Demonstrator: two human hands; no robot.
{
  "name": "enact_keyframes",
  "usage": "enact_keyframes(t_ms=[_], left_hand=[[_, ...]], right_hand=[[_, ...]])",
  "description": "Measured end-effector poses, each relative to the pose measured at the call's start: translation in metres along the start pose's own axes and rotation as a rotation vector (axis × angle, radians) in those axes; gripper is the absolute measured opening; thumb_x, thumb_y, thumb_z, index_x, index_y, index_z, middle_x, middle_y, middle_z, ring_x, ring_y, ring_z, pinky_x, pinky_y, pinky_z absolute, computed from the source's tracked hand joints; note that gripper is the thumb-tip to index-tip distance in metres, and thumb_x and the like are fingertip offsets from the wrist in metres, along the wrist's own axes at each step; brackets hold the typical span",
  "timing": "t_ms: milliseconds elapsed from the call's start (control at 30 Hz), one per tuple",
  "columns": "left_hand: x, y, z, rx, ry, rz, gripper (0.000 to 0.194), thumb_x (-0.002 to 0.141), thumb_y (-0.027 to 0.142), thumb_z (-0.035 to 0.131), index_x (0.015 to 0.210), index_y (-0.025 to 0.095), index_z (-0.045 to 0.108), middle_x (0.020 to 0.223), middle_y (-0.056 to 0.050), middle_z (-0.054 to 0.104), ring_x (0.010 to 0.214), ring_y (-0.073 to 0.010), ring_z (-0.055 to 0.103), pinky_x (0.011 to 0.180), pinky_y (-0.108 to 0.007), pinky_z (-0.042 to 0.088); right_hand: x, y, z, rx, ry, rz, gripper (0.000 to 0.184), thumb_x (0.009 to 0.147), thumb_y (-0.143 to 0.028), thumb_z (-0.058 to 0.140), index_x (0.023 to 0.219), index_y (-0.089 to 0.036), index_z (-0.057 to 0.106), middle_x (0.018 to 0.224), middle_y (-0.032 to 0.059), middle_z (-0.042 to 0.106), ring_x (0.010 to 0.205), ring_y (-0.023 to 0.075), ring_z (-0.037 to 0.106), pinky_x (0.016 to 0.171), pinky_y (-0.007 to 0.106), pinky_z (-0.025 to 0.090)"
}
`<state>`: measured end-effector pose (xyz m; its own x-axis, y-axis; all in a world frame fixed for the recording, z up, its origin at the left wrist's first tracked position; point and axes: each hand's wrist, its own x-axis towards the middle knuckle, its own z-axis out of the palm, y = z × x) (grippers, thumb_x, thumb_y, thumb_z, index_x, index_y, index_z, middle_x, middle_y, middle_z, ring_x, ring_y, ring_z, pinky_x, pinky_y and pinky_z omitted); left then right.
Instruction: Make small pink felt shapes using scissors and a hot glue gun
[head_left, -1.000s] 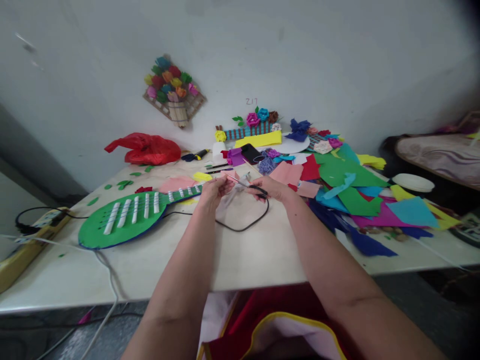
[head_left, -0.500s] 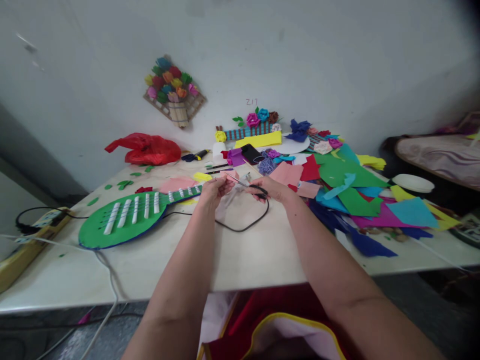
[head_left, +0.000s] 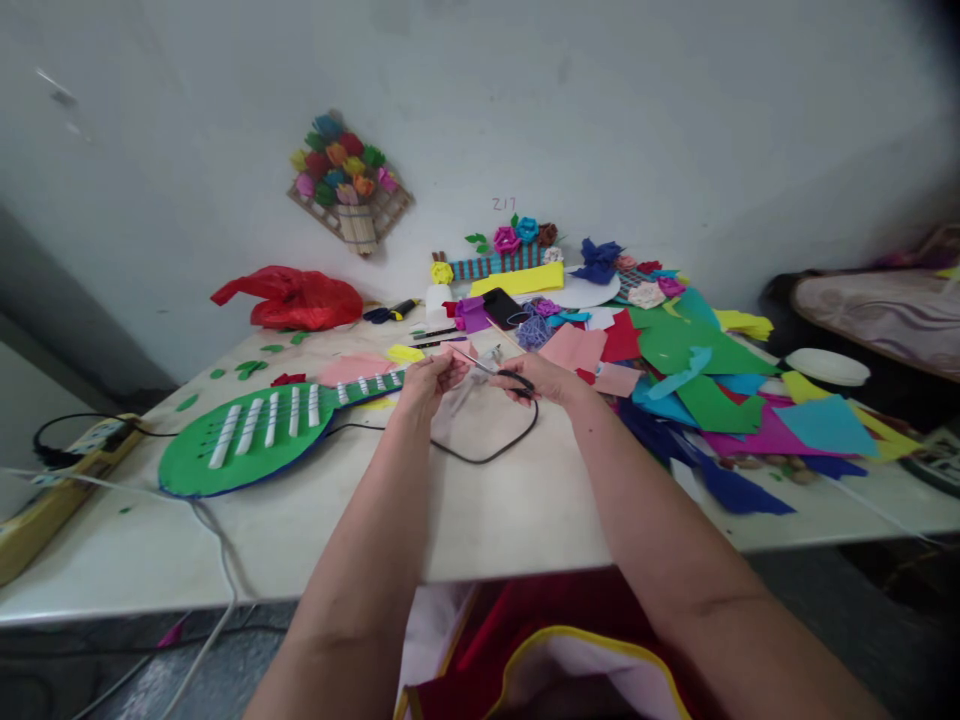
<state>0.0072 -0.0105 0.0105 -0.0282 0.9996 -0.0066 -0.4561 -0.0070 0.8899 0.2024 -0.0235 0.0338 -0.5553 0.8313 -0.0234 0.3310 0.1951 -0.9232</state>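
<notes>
My right hand (head_left: 546, 379) is closed round the black handles of a pair of scissors (head_left: 495, 371), whose blades point left towards my other hand. My left hand (head_left: 429, 381) pinches a small pink piece of paper (head_left: 459, 351) at the blade tips. Both hands hover just above the white table (head_left: 465, 510), near its middle. A green paper guitar shape (head_left: 247, 440) with white strips lies to the left of my left hand.
Several coloured paper sheets (head_left: 697, 390) cover the table's right side. A black cable (head_left: 487, 450) loops under my hands. A red plastic bag (head_left: 296, 298) and paper-flower crafts (head_left: 517, 255) sit along the wall. A power strip (head_left: 67, 470) lies at the far left.
</notes>
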Motion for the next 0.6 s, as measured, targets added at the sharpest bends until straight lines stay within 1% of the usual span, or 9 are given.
enact_keyframes(t_ms=[233,467,600], left_hand=[[0.0001,0.0003,0.0008,-0.007,0.017,-0.005,0.012,0.08,0.012,0.056,0.071,0.008,0.062,0.062,-0.008,0.067,0.057,-0.012,0.064,0.058,-0.02,0.053],[-0.0012,0.0006,0.0006,-0.006,0.008,0.004,0.013,0.08,0.011,0.055,0.07,0.008,0.063,0.062,-0.008,0.066,0.058,-0.0123,0.064,0.06,-0.021,0.052],[-0.0016,0.001,0.0003,0.013,0.006,0.001,0.013,0.08,0.01,0.054,0.07,0.008,0.063,0.062,-0.008,0.066,0.057,-0.0121,0.064,0.06,-0.021,0.052]], right_hand=[[-0.0011,-0.0032,0.0014,0.015,0.001,0.022,0.026,0.073,-0.035,0.062,0.066,-0.013,0.052,0.046,-0.004,0.048,0.033,0.0034,0.039,0.032,0.016,0.027],[-0.0009,-0.0038,0.0017,0.005,0.01,0.031,0.025,0.073,-0.035,0.062,0.066,-0.013,0.052,0.045,-0.0041,0.048,0.032,0.0037,0.038,0.031,0.017,0.024],[0.0005,-0.0004,0.0004,-0.02,-0.001,0.005,0.024,0.074,-0.035,0.059,0.066,-0.014,0.052,0.048,-0.0028,0.051,0.034,0.0039,0.041,0.031,0.017,0.022]])
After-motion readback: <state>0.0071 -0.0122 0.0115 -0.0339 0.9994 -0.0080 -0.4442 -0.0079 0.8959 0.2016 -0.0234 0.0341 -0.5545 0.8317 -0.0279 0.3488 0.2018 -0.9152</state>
